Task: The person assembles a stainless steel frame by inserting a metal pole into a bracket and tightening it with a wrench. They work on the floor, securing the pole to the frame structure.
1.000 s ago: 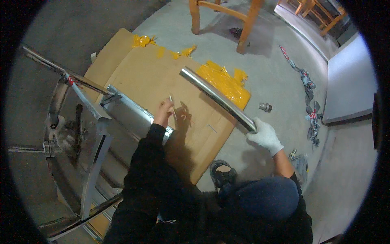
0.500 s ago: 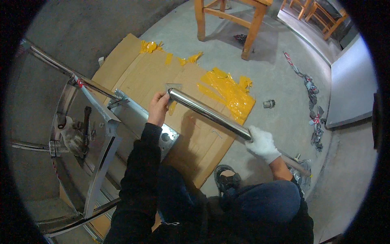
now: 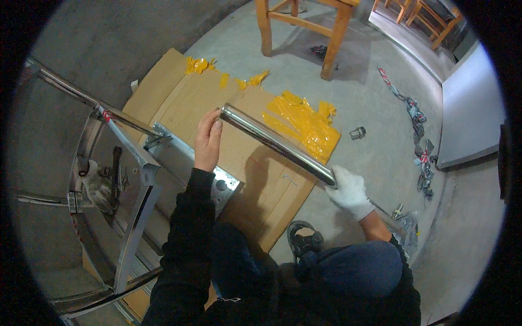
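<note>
The right hand, in a white knitted glove, was wrapped round the lower end of a shiny round steel tube. The bare left hand was at the tube's other end, fingers nearly straight and close together, the fingertips beside its rim; whether the palm closed on anything I could not tell. The tube slanted above a flat brown cardboard sheet, its gloved end out past the sheet's right edge.

On the sheet, to the right of the tube, lay a crumpled patch of glossy yellow tape, and below the tube a thin bent metal rod. A silver metal channel with a holed end plate lay just beside the left wrist. Further left stood a curved frame of grey metal bars, with a soiled whitish glove lying within its outline. On the grey concrete floor, well apart from both hands, were a small grey metal fitting and a knotted length of grey plastic wrapping
</note>
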{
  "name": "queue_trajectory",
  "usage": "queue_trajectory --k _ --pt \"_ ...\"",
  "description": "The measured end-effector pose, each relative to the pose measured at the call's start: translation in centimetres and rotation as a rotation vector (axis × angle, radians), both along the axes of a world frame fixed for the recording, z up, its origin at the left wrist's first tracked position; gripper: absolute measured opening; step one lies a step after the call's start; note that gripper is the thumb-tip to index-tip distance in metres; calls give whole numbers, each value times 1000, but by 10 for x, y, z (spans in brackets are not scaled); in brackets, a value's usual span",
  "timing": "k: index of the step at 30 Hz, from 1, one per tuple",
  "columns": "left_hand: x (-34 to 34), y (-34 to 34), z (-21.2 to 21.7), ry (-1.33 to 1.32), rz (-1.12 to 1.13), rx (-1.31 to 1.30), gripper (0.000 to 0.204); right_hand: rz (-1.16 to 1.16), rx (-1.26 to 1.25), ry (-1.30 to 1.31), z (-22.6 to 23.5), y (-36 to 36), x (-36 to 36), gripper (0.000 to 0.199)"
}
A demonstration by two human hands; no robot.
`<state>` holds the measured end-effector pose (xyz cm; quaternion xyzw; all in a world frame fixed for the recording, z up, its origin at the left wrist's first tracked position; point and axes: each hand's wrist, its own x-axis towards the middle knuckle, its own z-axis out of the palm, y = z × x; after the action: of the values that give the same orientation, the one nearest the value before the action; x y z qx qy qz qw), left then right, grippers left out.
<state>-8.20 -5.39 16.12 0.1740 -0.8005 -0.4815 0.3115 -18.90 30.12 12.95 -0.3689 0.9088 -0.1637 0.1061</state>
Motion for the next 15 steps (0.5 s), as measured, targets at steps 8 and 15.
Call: queue_trajectory --k 8,15 --pt "5 -22 24 1 -205 692 29 44 -29 197 -3 4 -2 48" --pt "7 -36 26 78 -339 837 36 99 -4 109 1 3 6 47"
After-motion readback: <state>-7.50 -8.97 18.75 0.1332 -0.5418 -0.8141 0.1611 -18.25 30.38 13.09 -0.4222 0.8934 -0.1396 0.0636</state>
